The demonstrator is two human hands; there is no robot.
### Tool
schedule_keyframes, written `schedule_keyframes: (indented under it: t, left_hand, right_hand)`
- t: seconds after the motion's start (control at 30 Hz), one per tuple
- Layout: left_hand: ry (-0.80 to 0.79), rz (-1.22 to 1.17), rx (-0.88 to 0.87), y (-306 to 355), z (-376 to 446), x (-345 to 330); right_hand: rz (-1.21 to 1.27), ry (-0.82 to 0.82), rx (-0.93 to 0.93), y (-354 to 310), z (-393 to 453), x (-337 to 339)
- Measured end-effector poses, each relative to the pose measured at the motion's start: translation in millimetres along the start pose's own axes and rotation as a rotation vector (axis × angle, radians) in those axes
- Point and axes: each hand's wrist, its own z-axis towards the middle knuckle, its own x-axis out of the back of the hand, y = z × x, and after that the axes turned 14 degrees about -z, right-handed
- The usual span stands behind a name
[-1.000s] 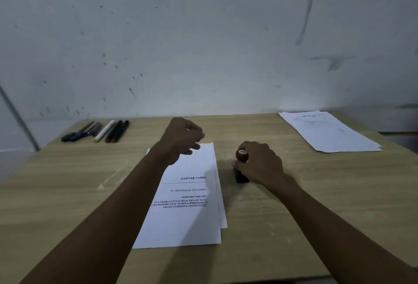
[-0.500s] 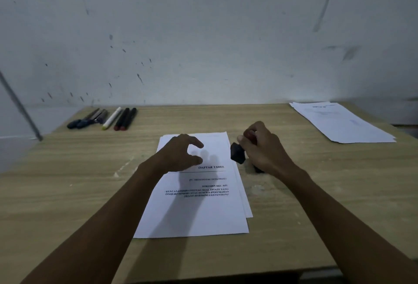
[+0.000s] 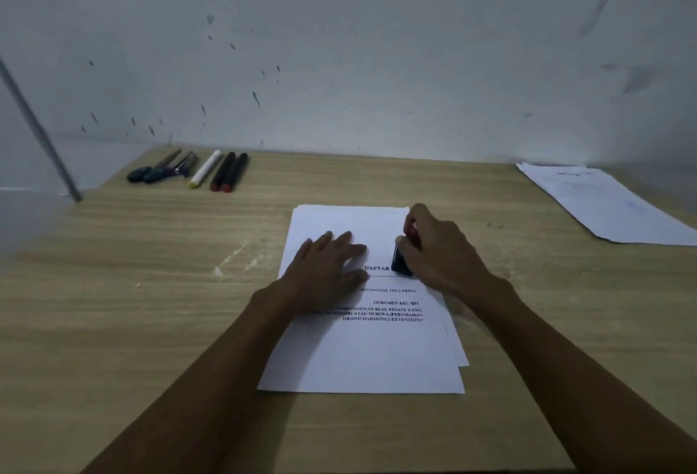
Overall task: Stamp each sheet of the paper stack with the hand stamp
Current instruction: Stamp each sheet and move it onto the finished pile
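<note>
A stack of white printed sheets [image 3: 369, 356] lies in the middle of the wooden table [image 3: 151, 303]. My left hand [image 3: 324, 269] lies flat on the upper left of the top sheet, fingers straight. My right hand [image 3: 441, 254] grips the hand stamp [image 3: 401, 262], which has a black body and a red knob. The stamp stands on the top sheet beside the printed heading, its base touching the paper. The stamp's face is hidden.
A second pile of white sheets [image 3: 603, 205] lies at the table's far right. Several pens and markers [image 3: 203, 171] lie in a row at the back left, close to the white wall. A thin grey rod [image 3: 41, 134] slants down at the left edge.
My right hand lifted the stamp off the table to the right of the stack and set it on the top sheet. My left hand came down and flattened on the paper.
</note>
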Motion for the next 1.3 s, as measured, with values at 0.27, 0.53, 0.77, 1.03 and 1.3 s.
schedule_keyframes:
  t: [0.27, 0.53, 0.77, 1.03, 1.3]
  left_hand:
    - [0.049, 0.001, -0.02, -12, -5, -12]
    - [0.053, 0.004, -0.02, -9, -6, -10]
    - [0.056, 0.005, -0.018, -6, -6, -8]
    - [0.04, -0.013, 0.001, -9, -5, -10]
    - [0.048, -0.006, -0.003, -10, -4, -13]
  right_hand:
    - [-0.029, -0.082, 0.002, -9, 8, -7]
    - [-0.063, -0.075, 0.013, -9, 9, -14]
    - [-0.116, -0.064, -0.011, -10, 10, -16]
    - [-0.117, -0.104, 0.003, -11, 11, -16]
    - [-0.114, -0.082, -0.015, -9, 11, -22]
